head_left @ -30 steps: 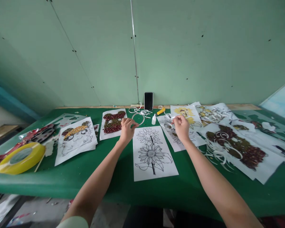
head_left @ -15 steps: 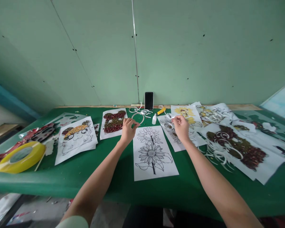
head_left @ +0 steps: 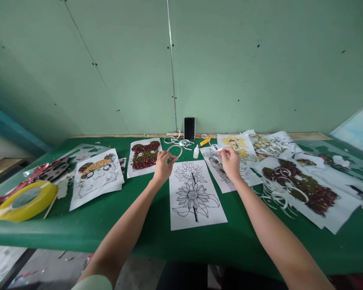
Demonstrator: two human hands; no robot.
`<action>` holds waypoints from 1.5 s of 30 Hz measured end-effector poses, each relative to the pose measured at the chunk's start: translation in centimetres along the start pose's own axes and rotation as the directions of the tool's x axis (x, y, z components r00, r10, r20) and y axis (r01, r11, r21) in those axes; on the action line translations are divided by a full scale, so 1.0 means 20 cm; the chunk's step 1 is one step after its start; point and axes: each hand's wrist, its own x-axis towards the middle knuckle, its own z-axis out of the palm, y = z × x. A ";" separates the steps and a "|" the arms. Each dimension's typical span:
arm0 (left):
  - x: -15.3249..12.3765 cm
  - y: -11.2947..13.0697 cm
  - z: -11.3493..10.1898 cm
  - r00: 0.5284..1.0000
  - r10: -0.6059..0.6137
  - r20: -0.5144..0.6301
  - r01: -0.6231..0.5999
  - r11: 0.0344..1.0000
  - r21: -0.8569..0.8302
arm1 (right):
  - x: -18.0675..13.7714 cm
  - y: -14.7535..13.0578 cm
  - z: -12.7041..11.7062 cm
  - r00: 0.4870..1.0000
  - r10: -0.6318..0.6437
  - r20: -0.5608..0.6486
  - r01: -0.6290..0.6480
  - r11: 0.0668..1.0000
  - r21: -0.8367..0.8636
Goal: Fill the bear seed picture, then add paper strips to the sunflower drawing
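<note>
My left hand [head_left: 162, 168] is closed in a pinch on a thin pale strip [head_left: 176, 156], curled into a ring at the fingertips. My right hand [head_left: 230, 163] is closed too, with a small white piece [head_left: 220, 150] at its fingertips, too small to make out fully. Between my hands lies a sheet with a black line drawing of sunflowers [head_left: 193, 201]. Beneath my right hand is another flower drawing sheet [head_left: 213, 161]. Just behind the sunflower sheet stand a small white bottle [head_left: 196, 152] and, to its right, a yellow tube-like item [head_left: 205, 141].
A phone [head_left: 189, 128] leans against the wall, with curled white strips [head_left: 186, 143] before it. At left lie a hamster picture [head_left: 98, 181], a bear picture [head_left: 143, 157] and a yellow tape roll [head_left: 27, 201]. More strips [head_left: 278, 193] cover a seed picture [head_left: 317, 197] at right.
Both hands keep almost the same place and pinch. The view has shifted very slightly; nothing on the table has visibly moved.
</note>
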 end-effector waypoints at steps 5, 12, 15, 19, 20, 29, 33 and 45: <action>0.00 -0.01 0.00 1.000 -0.007 0.011 0.007 1.000 0.003 | 0.00 0.01 -0.01 0.999 0.048 -0.012 -0.047 0.997 0.067; 0.00 -0.02 0.01 1.000 0.003 0.002 -0.003 1.000 -0.002 | 0.04 0.00 0.01 0.981 0.189 0.039 -0.186 0.879 0.439; 0.00 -0.02 0.01 1.000 0.017 -0.006 -0.017 1.000 -0.005 | 0.07 0.02 0.00 0.959 0.254 0.124 -0.277 0.763 0.584; 0.00 -0.02 0.01 1.000 0.009 -0.008 -0.009 1.000 -0.012 | 0.10 0.06 -0.02 0.935 0.332 0.127 -0.328 0.668 0.668; 0.00 -0.02 0.00 1.000 0.003 -0.004 -0.003 1.000 -0.013 | 0.10 0.07 -0.02 0.932 0.338 0.128 -0.333 0.662 0.672; 0.00 -0.01 0.00 1.000 -0.022 0.009 0.022 1.000 -0.019 | 0.09 0.04 0.00 0.956 0.278 0.091 -0.269 0.713 0.647; -0.01 -0.04 0.02 1.000 0.013 -0.021 -0.014 1.000 -0.026 | 0.08 0.01 0.00 0.964 0.222 0.144 -0.261 0.716 0.648; -0.02 -0.09 0.05 0.989 0.113 -0.091 -0.117 0.992 -0.040 | 0.02 -0.02 0.00 0.905 0.199 0.376 -0.318 0.904 0.286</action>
